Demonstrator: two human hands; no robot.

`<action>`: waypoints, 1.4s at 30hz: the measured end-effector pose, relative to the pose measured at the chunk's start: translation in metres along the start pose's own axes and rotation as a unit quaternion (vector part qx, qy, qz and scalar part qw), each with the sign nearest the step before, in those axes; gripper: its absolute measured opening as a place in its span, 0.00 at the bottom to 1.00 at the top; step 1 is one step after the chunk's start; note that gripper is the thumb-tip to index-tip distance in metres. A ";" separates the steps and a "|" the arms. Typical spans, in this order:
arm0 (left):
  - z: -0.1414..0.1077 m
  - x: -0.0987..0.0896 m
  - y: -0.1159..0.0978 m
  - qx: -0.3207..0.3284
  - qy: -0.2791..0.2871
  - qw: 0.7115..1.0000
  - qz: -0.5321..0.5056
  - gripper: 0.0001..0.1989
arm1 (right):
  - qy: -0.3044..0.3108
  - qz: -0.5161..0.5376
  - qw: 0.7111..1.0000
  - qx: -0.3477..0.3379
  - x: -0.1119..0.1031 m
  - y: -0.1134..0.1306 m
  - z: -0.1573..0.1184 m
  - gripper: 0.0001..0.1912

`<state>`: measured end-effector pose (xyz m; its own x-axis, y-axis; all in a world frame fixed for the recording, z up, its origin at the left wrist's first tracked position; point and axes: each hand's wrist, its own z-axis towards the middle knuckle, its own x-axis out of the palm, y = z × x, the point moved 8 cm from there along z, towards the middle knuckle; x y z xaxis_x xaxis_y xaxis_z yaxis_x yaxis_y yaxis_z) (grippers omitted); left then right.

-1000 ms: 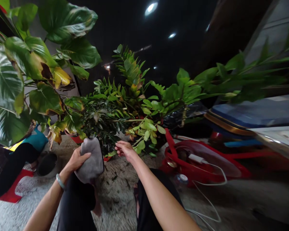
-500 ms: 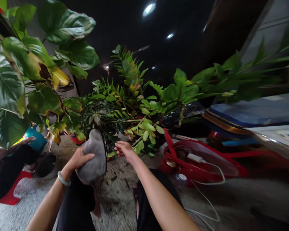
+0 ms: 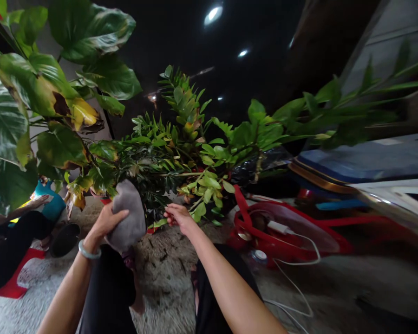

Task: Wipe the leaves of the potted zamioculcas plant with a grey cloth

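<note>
A limp grey cloth (image 3: pixel 128 215) hangs from my left hand (image 3: pixel 107 220), whose thumb lies across its front and whose other fingers are hidden behind it. A pale bangle circles that wrist. My right hand (image 3: pixel 177 215) is pinched closed at the lower edge of the potted plants (image 3: pixel 191 157). A narrow green leaf (image 3: pixel 158 224) reaches up to its fingertips, but what sits between them is too small to make out. The cloth is to the left of this hand, apart from it, in front of dark low foliage.
Large leaves (image 3: pixel 61 99), some yellowed and browned, overhang the left. Below them are a dark pot (image 3: pixel 65 240) and another person's arm (image 3: pixel 28 205). To the right lies a red bag (image 3: pixel 242 239) with a white cable (image 3: pixel 313 263). Farther right, a blue-topped surface (image 3: pixel 372 160) juts in.
My left hand and the cloth have shifted a little left and up, away from my right hand. My right hand stays pinched at nearly the same spot by the leaves.
</note>
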<state>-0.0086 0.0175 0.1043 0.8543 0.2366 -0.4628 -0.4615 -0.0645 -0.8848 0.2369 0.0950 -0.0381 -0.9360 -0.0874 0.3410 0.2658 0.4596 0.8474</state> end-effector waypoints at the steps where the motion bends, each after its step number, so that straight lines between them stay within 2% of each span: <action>1: -0.013 0.009 0.013 -0.014 0.046 0.999 0.011 0.19 | -0.002 0.001 1.000 0.001 -0.003 -0.001 -0.001 0.06; 2: -0.026 0.015 0.024 -0.027 0.077 0.997 0.011 0.19 | -0.004 0.005 1.000 0.000 -0.006 -0.002 -0.003 0.05; 4: -0.049 0.018 0.038 -0.052 0.097 0.994 -0.012 0.19 | -0.005 0.019 1.000 -0.005 -0.011 -0.005 -0.005 0.05; 6: -0.063 0.014 0.042 -0.079 0.079 0.993 -0.044 0.20 | 0.000 0.033 0.999 -0.007 -0.012 -0.009 -0.006 0.06; 9: -0.067 0.003 0.032 -0.106 0.034 0.991 -0.072 0.21 | 0.003 0.037 0.999 -0.004 -0.008 -0.014 -0.006 0.04; 14: -0.046 -0.008 -0.003 -0.089 -0.027 0.989 -0.112 0.23 | 0.014 0.031 0.999 -0.003 0.007 -0.009 -0.009 0.04; 19: -0.014 -0.014 -0.029 -0.011 -0.100 0.979 -0.177 0.28 | -0.001 -0.008 1.000 0.022 0.008 -0.011 -0.014 0.04; 24: 0.013 -0.008 -0.048 0.055 -0.108 0.972 -0.202 0.27 | -0.039 -0.003 0.999 0.018 0.004 -0.019 -0.019 0.05; 28: 0.035 -0.006 -0.081 0.120 -0.113 0.959 -0.231 0.26 | -0.060 0.016 0.997 0.034 0.003 -0.021 -0.028 0.04; 30: 0.046 -0.002 -0.097 0.149 -0.112 0.952 -0.242 0.26 | -0.084 0.043 0.995 0.021 -0.003 -0.012 -0.034 0.07; 33: 0.056 0.018 -0.099 0.166 -0.080 0.955 -0.235 0.26 | -0.096 0.117 0.987 -0.053 -0.010 0.017 -0.045 0.14; 36: 0.050 0.057 -0.064 0.131 0.000 0.972 -0.195 0.25 | -0.065 0.139 0.981 -0.114 -0.007 0.037 -0.060 0.25; 37: 0.042 0.073 -0.048 0.115 0.047 0.975 -0.182 0.24 | -0.050 0.130 0.982 -0.127 -0.003 0.039 -0.066 0.29; 40: 0.006 0.113 -0.006 0.072 0.201 0.960 -0.180 0.24 | -0.008 0.089 0.988 -0.128 0.015 0.021 -0.084 0.33; 42: -0.017 0.121 0.007 0.068 0.250 0.947 -0.192 0.23 | -0.006 0.075 0.992 -0.098 0.026 -0.003 -0.094 0.34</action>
<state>0.0959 0.0295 0.0409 0.9559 -0.2735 -0.1070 -0.0923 0.0659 -0.9935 0.2334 0.0087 0.0064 -0.8851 -0.0200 0.4650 0.4407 0.2851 0.8512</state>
